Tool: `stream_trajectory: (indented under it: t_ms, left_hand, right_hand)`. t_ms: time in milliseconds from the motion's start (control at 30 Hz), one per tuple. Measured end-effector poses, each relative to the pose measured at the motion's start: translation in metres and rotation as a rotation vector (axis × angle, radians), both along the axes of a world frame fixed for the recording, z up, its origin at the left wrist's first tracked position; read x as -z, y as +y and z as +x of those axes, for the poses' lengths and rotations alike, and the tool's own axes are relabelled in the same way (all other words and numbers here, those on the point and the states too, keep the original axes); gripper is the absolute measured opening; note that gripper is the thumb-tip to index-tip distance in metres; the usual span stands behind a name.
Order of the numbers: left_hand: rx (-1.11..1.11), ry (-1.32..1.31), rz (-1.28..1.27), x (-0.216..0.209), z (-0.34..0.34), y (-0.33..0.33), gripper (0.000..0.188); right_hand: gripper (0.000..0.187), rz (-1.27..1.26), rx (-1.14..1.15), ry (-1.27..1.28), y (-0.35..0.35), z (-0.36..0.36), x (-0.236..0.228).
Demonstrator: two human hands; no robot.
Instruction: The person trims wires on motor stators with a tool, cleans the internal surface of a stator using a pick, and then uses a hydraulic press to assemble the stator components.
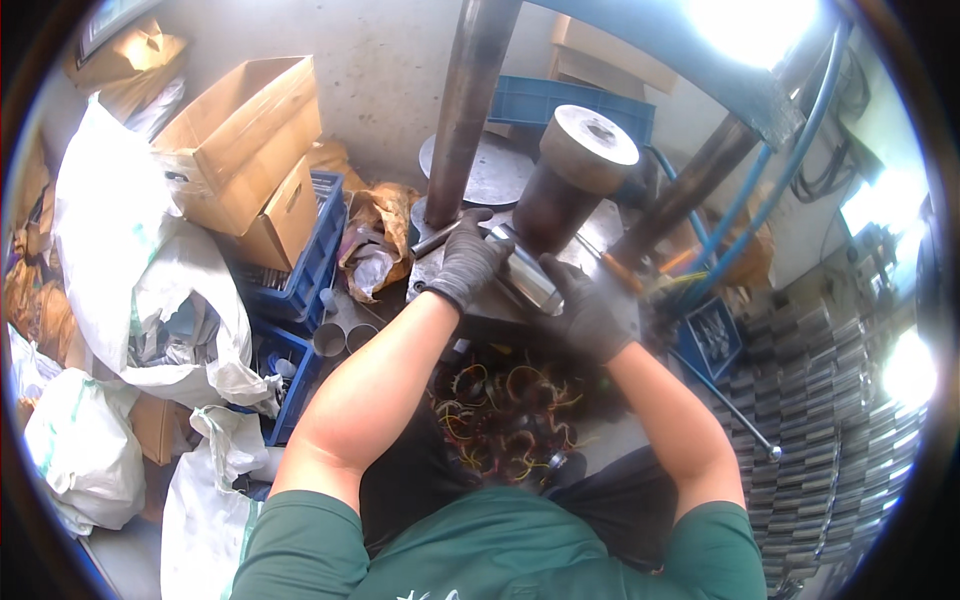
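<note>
A shiny metal cylinder [525, 278] lies tilted just above the middle of the frame, on the grey press plate [432, 268] at the foot of a thick steel column [470, 110]. The left hand [466, 262], in a dark glove, has its fingers curled over the cylinder's upper end; the right hand [588, 310], also gloved, has its fingers wrapped around the lower end from the right. Just behind stands a rusty round ram [575, 180]. Below the hands lies a heap of motor windings [500, 405] with coloured wires. At the left of the frame sit blue crates [310, 265], cardboard boxes [240, 140] and white sacks [120, 220]; dark stacked plates [830, 400] fill the right.

The smooth cylinder looks likely to slip in the gloves and roll off the plate onto the windings, and fingers near the ram could be pinched.
</note>
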State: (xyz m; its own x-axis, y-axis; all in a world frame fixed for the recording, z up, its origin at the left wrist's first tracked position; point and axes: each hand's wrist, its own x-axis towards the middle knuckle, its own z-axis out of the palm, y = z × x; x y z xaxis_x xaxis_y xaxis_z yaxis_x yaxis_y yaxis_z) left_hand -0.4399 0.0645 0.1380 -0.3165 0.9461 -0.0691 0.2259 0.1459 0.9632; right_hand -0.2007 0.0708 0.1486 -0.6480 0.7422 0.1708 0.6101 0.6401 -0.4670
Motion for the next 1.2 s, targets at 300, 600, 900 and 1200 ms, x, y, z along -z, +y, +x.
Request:
stream_trajectory:
  t_ms: [300, 600, 900, 1200]
  left_hand:
    - [-0.113, -0.25, 0.157, 0.016, 0.009, 0.012, 0.049]
    - [-0.272, 0.213, 0.454, 0.007, -0.006, 0.019, 0.035]
    - [0.034, -0.198, 0.055, 0.015, -0.003, 0.022, 0.043]
    - [-0.284, -0.066, 0.164, 0.029, -0.018, 0.04, 0.024]
  right_hand:
    - [0.106, 0.083, 0.056, 0.034, -0.015, -0.002, 0.003]
    - [0.083, 0.232, 0.09, 0.081, -0.006, -0.01, 0.013]
    - [0.091, 0.185, 0.067, 0.057, -0.003, 0.006, 0.02]
    - [0.108, 0.288, 0.127, -0.017, -0.024, 0.058, 0.003]
